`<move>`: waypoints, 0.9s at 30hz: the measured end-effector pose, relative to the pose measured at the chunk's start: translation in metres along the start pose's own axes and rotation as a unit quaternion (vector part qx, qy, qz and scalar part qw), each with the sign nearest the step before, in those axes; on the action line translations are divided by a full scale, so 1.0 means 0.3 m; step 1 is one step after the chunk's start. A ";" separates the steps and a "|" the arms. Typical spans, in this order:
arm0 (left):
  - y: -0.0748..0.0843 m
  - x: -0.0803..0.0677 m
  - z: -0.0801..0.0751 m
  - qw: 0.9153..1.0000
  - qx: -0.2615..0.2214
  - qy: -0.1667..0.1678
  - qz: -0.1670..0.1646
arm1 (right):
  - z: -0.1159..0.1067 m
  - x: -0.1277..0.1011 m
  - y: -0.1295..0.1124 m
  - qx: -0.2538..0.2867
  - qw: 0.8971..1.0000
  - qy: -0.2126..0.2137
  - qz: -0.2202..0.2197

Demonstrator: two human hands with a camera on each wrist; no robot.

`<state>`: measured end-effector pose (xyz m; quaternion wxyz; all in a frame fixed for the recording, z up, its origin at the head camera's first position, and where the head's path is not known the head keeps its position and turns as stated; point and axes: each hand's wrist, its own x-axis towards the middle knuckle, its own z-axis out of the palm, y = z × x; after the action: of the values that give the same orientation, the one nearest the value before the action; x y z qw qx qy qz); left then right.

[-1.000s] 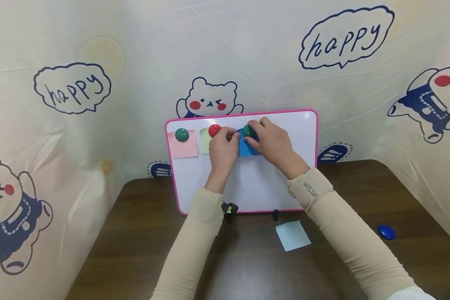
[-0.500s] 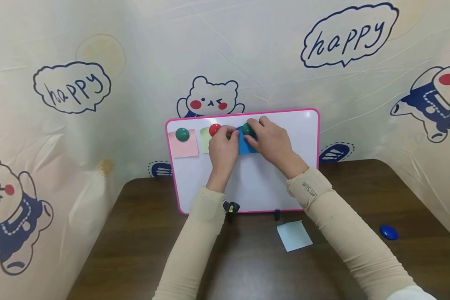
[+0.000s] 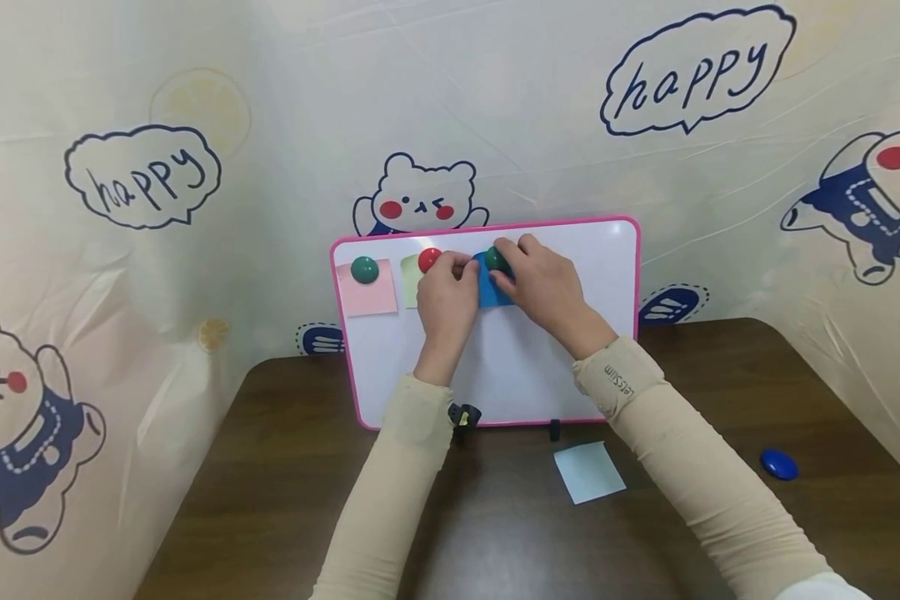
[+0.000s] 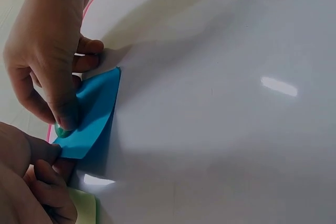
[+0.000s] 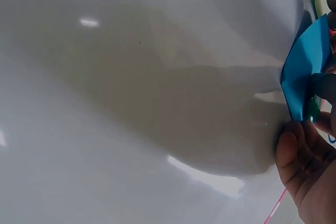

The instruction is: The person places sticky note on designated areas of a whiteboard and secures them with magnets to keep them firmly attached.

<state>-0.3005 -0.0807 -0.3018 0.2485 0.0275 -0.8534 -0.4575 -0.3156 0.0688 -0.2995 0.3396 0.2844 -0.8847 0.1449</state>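
In the head view a pink-framed whiteboard (image 3: 525,367) stands on the table. My left hand (image 3: 448,300) pinches the upper left edge of a blue sticky note (image 3: 493,292). With thumb and fingers, my right hand (image 3: 546,282) grips a round green magnet (image 3: 497,260) over the top of that note. The left wrist view shows the blue note (image 4: 97,106) bowed, its lower edge standing off the board. To the left, a red magnet (image 3: 428,260) sits on a light green note (image 3: 411,287), partly hidden by my left hand. Another green magnet (image 3: 364,270) sits on a pink note (image 3: 370,298).
A pale blue sticky note (image 3: 589,472) lies on the brown table (image 3: 495,533) in front of the board. Farther right lies a blue magnet (image 3: 779,464). The board's small black foot (image 3: 554,430) shows at its lower edge. A printed curtain (image 3: 285,125) hangs behind.
Both hands stay almost in place at the board's top. The blue note's lower edge has risen slightly in the head view.
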 end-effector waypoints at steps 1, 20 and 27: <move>0.003 -0.002 -0.003 1.000 0.003 0.000 -0.002 | -0.003 0.000 -0.001 0.001 1.000 0.000 0.001; -0.114 -0.140 -0.044 0.999 0.022 -0.024 0.006 | -0.107 -0.215 0.043 0.029 0.994 -0.048 0.092; -0.160 -0.228 -0.057 0.988 0.067 -0.138 0.022 | -0.180 -0.379 0.085 0.038 0.989 -0.072 0.126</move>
<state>-0.2416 -0.1029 -0.3593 0.1355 -0.0381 -0.9087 -0.3931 -0.2339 0.1592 -0.3395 0.2433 0.1928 -0.9295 0.1990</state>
